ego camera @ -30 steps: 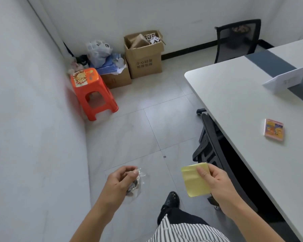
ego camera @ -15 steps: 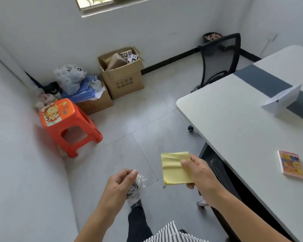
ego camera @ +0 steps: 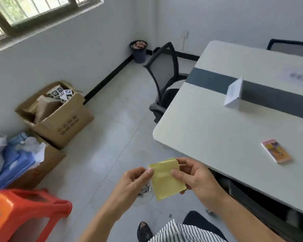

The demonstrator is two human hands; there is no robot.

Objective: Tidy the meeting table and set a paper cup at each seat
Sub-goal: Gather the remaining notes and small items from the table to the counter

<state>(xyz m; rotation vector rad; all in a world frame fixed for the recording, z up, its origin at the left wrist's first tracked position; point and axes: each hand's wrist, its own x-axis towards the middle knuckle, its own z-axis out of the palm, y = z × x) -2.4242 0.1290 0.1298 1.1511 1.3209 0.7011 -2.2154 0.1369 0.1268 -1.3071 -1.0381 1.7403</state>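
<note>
The right hand (ego camera: 196, 179) pinched the right side of a yellow paper (ego camera: 166, 180), thumb on top. The left hand (ego camera: 129, 184) pinched the sheet's left edge, with a crumpled clear wrapper (ego camera: 145, 189) tucked under its curled fingers. The paper hung over the floor, just off the near corner of the white table (ego camera: 208, 130). On the table lay a small colourful box (ego camera: 276, 153) and, farther back, a folded white card (ego camera: 233, 92). A black chair (ego camera: 164, 74) stood at the table's end, a cardboard box (ego camera: 59, 117) by the wall.
</note>
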